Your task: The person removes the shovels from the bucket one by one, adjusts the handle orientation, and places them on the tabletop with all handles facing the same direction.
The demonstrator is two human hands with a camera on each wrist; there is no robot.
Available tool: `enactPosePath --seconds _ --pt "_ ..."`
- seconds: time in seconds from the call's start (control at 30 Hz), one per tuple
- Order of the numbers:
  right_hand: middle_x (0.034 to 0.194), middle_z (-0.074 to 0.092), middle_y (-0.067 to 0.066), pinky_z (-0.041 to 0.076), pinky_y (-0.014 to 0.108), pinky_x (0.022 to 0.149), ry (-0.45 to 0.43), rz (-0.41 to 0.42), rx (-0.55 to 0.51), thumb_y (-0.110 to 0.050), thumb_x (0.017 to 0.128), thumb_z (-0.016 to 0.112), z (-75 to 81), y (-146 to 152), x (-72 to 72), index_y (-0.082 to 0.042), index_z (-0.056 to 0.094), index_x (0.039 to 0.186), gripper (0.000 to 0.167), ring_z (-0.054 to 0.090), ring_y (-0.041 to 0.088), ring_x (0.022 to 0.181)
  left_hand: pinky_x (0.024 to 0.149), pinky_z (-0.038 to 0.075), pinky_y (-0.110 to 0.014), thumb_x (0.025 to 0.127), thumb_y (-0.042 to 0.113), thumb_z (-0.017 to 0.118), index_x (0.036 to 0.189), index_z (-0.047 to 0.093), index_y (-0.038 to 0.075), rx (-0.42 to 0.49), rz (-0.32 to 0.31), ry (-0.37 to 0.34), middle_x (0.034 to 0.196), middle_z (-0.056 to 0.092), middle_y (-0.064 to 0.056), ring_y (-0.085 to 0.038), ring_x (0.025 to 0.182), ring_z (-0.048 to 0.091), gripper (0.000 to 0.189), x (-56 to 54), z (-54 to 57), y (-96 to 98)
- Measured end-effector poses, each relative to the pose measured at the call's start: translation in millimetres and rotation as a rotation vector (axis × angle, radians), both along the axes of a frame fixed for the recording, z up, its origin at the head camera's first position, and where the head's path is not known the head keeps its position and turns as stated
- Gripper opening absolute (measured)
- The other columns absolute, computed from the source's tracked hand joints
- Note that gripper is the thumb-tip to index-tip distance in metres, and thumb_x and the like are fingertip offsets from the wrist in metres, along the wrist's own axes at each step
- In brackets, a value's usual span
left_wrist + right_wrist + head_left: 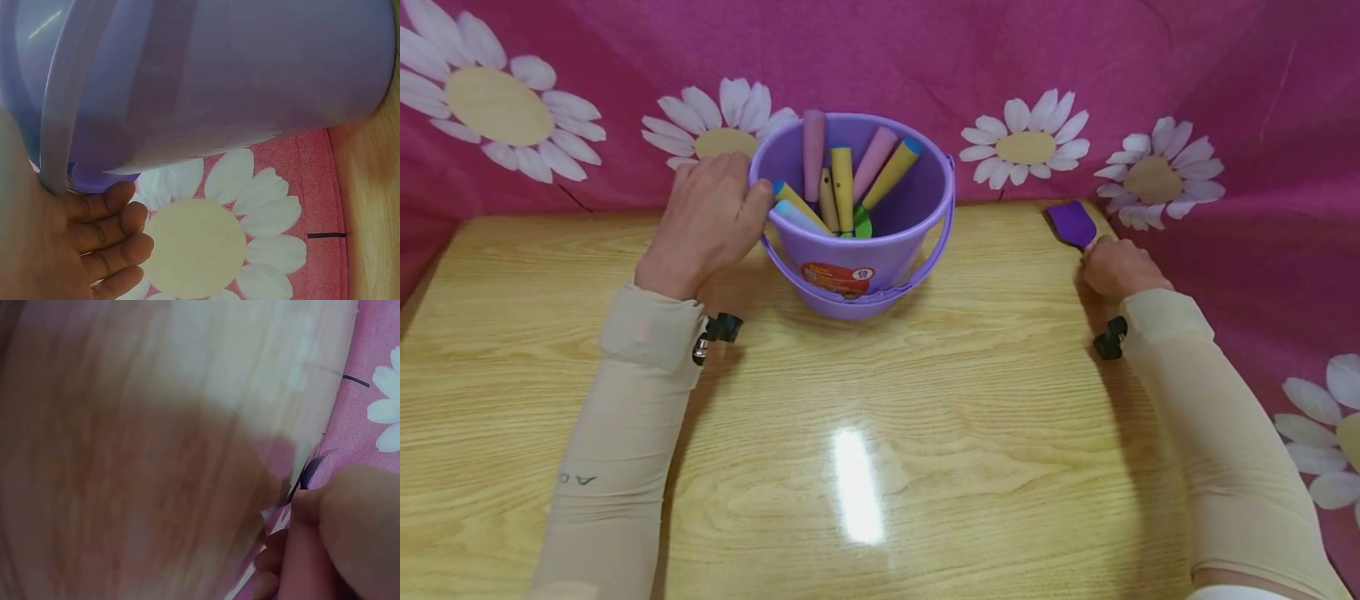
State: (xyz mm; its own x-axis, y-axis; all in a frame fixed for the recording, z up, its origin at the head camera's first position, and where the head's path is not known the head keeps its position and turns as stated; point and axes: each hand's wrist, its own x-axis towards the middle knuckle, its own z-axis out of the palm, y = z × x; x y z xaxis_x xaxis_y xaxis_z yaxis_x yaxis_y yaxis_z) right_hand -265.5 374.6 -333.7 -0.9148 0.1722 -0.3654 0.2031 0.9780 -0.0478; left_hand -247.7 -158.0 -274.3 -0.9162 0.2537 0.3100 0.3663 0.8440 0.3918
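At the back middle of the table stands a purple bucket (857, 258), upright, with several pink, yellow and wooden handles sticking out of it. My left hand (715, 221) grips the left side of its rim, the thumb lying over the edge by the handle joint. In the left wrist view, the fingers of the left hand (94, 244) curl beside the bucket wall (250, 69). At the far right corner my right hand (1123, 267) holds a small shovel with a purple blade (1071, 223). Its pink handle (306, 562) shows within the fingers in the right wrist view.
The wooden table (925, 400) ends against a pink cloth (880, 50) with white daisies, at the back and right. The bucket's carrying handle (943, 242) hangs down across its front. A light reflection lies on the tabletop near me.
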Motion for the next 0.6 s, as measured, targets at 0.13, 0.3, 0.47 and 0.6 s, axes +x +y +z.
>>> enactPosePath --seconds 0.13,0.3,0.47,0.6 --pt "0.129 0.051 0.045 0.049 0.074 0.094 0.025 -0.013 0.021 -0.034 0.107 0.027 -1.5 -0.1 -0.7 0.014 0.041 0.136 0.058 0.055 0.064 0.113 0.102 0.034 -0.056 0.104 0.039 0.028 0.104 0.056 0.0 0.001 0.005 -0.009 0.098 0.058 -0.018 -0.041 0.105 0.054 0.048 0.9 1.4 0.2" --pt "0.126 0.053 0.043 0.05 0.073 0.091 0.025 -0.032 0.031 -0.036 0.106 0.034 1.2 -1.5 -0.4 0.013 0.048 0.133 0.058 0.057 0.063 0.109 0.1 0.034 -0.055 0.103 0.039 0.028 0.104 0.056 0.0 0.004 0.004 -0.01 0.098 0.058 -0.018 -0.041 0.105 0.055 0.048 1.4 1.4 0.0" --pt "0.13 0.051 0.044 0.05 0.073 0.092 0.004 -0.022 0.057 -0.042 0.106 0.034 5.2 -0.6 0.6 0.011 0.051 0.136 0.063 0.056 0.063 0.11 0.099 0.035 -0.055 0.103 0.039 0.029 0.104 0.057 -0.001 0.006 -0.001 0.002 0.099 0.059 -0.019 -0.041 0.105 0.055 0.048 0.7 0.7 0.4" --pt "0.129 0.052 0.044 0.049 0.071 0.092 -0.003 0.011 0.067 -0.05 0.105 0.035 11.0 1.0 4.2 0.01 0.055 0.131 0.069 0.056 0.063 0.11 0.099 0.035 -0.056 0.103 0.039 0.029 0.104 0.057 -0.001 0.0 -0.003 0.006 0.1 0.06 -0.019 -0.042 0.106 0.055 0.048 0.5 0.2 0.7"
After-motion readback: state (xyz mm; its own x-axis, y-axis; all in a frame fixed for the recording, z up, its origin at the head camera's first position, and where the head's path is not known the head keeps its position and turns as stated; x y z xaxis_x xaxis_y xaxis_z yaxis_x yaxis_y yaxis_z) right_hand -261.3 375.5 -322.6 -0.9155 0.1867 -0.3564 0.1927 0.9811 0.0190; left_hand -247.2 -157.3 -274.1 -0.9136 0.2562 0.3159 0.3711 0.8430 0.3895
